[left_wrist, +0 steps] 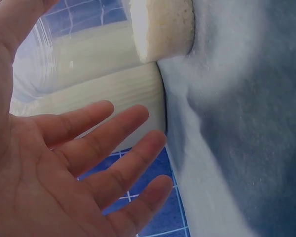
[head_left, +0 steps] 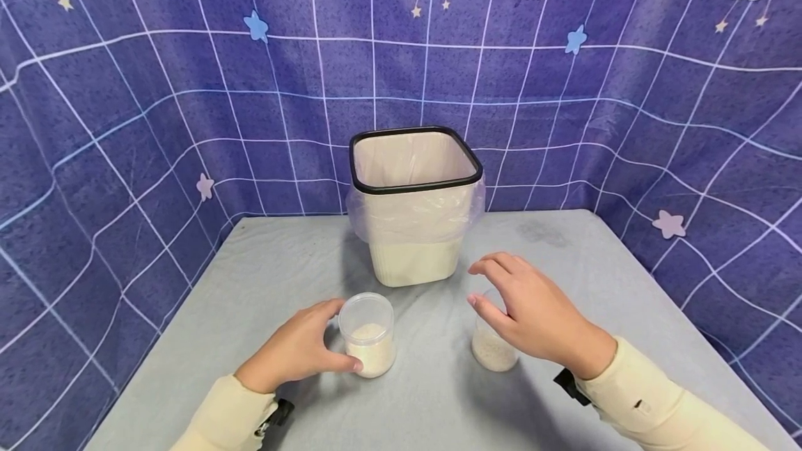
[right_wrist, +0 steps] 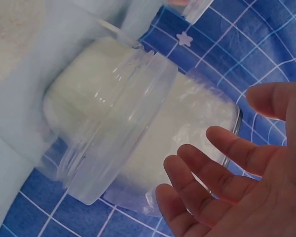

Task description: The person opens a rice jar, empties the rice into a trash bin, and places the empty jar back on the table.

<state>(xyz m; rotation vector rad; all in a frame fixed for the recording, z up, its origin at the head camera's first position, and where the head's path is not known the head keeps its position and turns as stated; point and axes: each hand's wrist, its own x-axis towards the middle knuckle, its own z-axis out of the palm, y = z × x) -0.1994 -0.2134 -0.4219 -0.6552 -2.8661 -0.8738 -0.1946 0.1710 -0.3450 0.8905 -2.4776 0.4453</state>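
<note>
A clear plastic jar (head_left: 371,350) partly filled with white grains, which look like rice, stands upright left of centre. My left hand (head_left: 294,346) is beside it, thumb at its front and fingers at its far left side. The left wrist view shows the fingers (left_wrist: 108,138) spread and uncurled; whether the thumb touches the jar I cannot tell. To the right stands a second such jar (head_left: 493,352), its upper part mostly hidden behind my right hand (head_left: 532,305). That hand hovers by its top, fingers loosely bent and apart from the jar's wide clear rim (right_wrist: 133,128) in the right wrist view.
Behind the jars stands a cream bin (head_left: 416,263) with a black rim and a translucent liner bag (head_left: 416,218) folded over it. A grey-blue cloth (head_left: 288,263) covers the table. Blue patterned curtain (head_left: 301,124) encloses the back and sides.
</note>
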